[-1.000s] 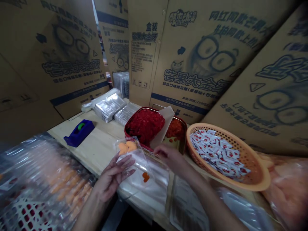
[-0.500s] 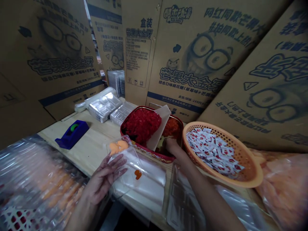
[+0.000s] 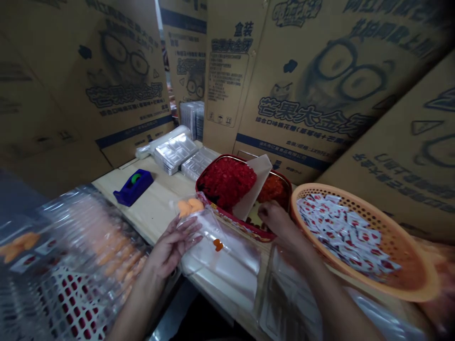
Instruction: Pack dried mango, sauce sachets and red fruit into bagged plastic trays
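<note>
While the lower left is filled by a white lattice basket (image 3: 76,303), filled clear packets (image 3: 117,246) are ranged in a row along it. At the lower right, a clear plastic tray (image 3: 280,303) is partly covered by the right forearm. Between these, a pile of flat clear film (image 3: 231,279) is laid on the wooden table (image 3: 149,215). Above the pile, a clear bag (image 3: 209,221) is grasped by the left hand (image 3: 176,242), orange pieces (image 3: 190,207) being seen at its far end. Whether a small dark-orange piece (image 3: 217,244) is inside the bag or on it cannot be told. Farther on, the right hand (image 3: 279,220) is lowered into the right compartment of a red-rimmed tin (image 3: 261,235), its fingers curled; whether anything is grasped cannot be told. By a pale divider (image 3: 253,187), red pieces (image 3: 227,182) are parted from orange-red ones. Sachets (image 3: 341,229) are held in an orange colander (image 3: 414,270) beside the tin. Beyond, printed cartons (image 3: 302,94) are stood.
</note>
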The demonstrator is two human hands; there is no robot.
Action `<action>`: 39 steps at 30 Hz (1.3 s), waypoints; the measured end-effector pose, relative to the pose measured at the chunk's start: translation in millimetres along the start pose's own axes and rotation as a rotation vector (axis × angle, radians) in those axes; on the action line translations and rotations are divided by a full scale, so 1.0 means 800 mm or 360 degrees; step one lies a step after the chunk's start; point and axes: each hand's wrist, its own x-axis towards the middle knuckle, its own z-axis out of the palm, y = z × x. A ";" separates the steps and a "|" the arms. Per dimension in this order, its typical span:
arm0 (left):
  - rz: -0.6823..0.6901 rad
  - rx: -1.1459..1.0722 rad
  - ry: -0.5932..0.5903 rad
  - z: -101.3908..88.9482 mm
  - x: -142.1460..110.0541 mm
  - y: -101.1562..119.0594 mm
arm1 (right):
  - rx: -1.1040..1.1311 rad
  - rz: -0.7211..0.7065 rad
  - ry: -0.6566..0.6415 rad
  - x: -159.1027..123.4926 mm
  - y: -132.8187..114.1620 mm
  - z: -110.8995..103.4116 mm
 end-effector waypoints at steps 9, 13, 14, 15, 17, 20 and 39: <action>-0.0023 -0.0112 0.0069 0.009 -0.001 0.003 | 0.0664 -0.1175 -0.0496 -0.079 -0.161 0.024; -0.0030 -0.0121 0.0091 0.001 -0.001 0.004 | 0.0746 -0.1214 -0.0542 -0.068 -0.165 0.029; -0.0036 -0.0127 0.0088 0.000 0.000 0.005 | 0.0766 -0.1150 -0.0474 -0.056 -0.160 0.027; -0.0039 -0.0135 0.0087 -0.002 0.000 0.005 | 0.0744 -0.1054 -0.0354 -0.041 -0.154 0.026; -0.0043 -0.0150 0.0087 -0.002 0.000 0.006 | 0.0505 -0.0785 -0.0058 -0.002 -0.142 0.027; -0.0050 -0.0154 0.0096 0.000 -0.001 0.007 | -0.0215 -0.0478 -0.0027 0.058 -0.131 0.040; -0.0078 -0.0079 0.0071 0.002 -0.005 0.010 | -0.0055 -0.0215 0.0255 0.048 -0.073 0.013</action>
